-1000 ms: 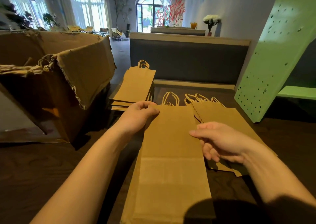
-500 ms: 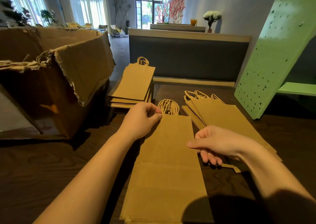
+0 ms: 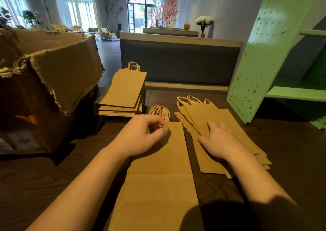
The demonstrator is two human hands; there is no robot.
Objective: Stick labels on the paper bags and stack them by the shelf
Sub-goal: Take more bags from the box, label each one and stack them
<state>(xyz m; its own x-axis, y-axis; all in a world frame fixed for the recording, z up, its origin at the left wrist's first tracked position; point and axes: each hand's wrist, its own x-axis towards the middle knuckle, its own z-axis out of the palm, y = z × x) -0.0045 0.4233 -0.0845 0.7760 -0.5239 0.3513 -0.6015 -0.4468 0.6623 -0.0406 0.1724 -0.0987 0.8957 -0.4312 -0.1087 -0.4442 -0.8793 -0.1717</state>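
A stack of flat brown paper bags (image 3: 158, 177) lies lengthwise in front of me on the dark wooden table (image 3: 44, 177), its twisted handles (image 3: 159, 111) pointing away. My left hand (image 3: 146, 135) sits at the stack's top left corner, thumb and forefinger curled together and pinching the top edge. To the right, several more bags (image 3: 220, 114) lie fanned out. My right hand (image 3: 218, 140) rests flat on them with straight fingers. No label is visible on any bag.
A neater pile of bags (image 3: 125, 89) sits at the back left, beside a torn cardboard box (image 3: 61, 75). A green perforated shelf (image 3: 264, 54) stands at the right. Behind the table runs a grey bench back (image 3: 176, 63).
My right hand left the centre stack's right edge and moved right onto the fanned bags, now lying flat. My left hand stayed at the stack's top left corner.
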